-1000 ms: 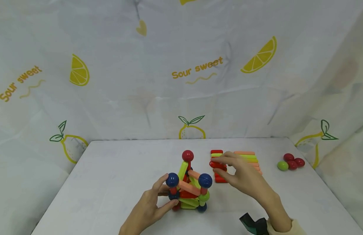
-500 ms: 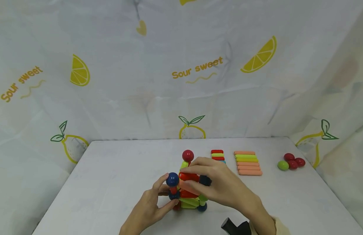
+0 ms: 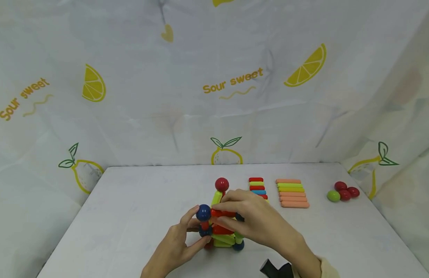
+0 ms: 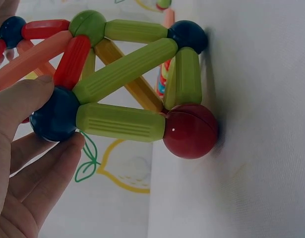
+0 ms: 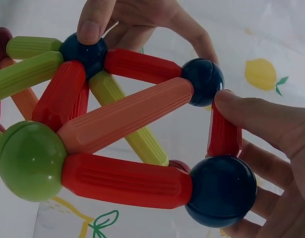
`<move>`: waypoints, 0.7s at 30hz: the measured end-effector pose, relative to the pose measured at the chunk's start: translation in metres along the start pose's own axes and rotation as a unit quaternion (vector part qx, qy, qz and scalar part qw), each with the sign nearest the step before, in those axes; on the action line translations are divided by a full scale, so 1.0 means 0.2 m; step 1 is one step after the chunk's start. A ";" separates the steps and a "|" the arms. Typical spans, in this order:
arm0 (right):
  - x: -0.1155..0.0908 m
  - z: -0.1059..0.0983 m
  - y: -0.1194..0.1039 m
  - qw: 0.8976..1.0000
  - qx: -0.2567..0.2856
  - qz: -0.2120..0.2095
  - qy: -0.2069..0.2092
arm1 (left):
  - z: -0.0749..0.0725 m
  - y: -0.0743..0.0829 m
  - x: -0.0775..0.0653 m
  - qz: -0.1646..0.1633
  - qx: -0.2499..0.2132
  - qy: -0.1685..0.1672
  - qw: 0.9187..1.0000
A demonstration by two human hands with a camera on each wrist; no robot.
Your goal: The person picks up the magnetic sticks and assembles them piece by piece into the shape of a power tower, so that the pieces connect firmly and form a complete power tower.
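On the bench (image 3: 131, 216), my left fingers (image 4: 55, 171) clamp the lower blue ball (image 4: 54, 115), right fingers (image 5: 261, 116) pinch a red rod (image 5: 225, 131); I'd seat it squarely between the upper blue balls (image 5: 221, 193).

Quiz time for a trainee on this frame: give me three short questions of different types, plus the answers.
1. What colour is the rod that the right hand pinches?
2. How many loose balls lie on the table?
3. True or false: the thumb of the left hand rests on a green ball.

Key:
1. Red.
2. Four: three red, one green.
3. False; on a blue ball.
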State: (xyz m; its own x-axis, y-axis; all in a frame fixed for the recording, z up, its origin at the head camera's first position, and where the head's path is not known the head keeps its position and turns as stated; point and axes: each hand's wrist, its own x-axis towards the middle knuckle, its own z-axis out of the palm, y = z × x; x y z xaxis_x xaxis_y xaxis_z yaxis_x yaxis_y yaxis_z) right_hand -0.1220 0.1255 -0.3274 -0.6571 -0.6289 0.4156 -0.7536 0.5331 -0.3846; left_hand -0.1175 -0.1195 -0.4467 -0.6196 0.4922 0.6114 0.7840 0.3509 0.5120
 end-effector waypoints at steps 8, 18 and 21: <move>0.01 0.01 -0.01 1.000 -0.019 -0.003 0.003 | 0.00 0.01 0.00 -0.017 0.003 -0.007 1.000; 0.01 0.05 -0.01 1.000 -0.020 0.003 0.011 | -0.01 0.01 -0.01 -0.027 0.010 -0.006 1.000; 0.00 0.04 0.00 1.000 -0.004 0.007 0.025 | -0.02 0.00 -0.01 -0.033 0.027 0.012 0.999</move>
State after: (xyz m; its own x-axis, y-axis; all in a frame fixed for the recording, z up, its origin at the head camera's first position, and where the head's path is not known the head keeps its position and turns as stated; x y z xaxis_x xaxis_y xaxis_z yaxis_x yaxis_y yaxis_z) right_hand -0.1216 0.1200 -0.3342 -0.6671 -0.5932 0.4506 -0.7448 0.5457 -0.3840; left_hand -0.1169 -0.1241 -0.4450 -0.6699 0.4474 0.5925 0.7422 0.4244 0.5188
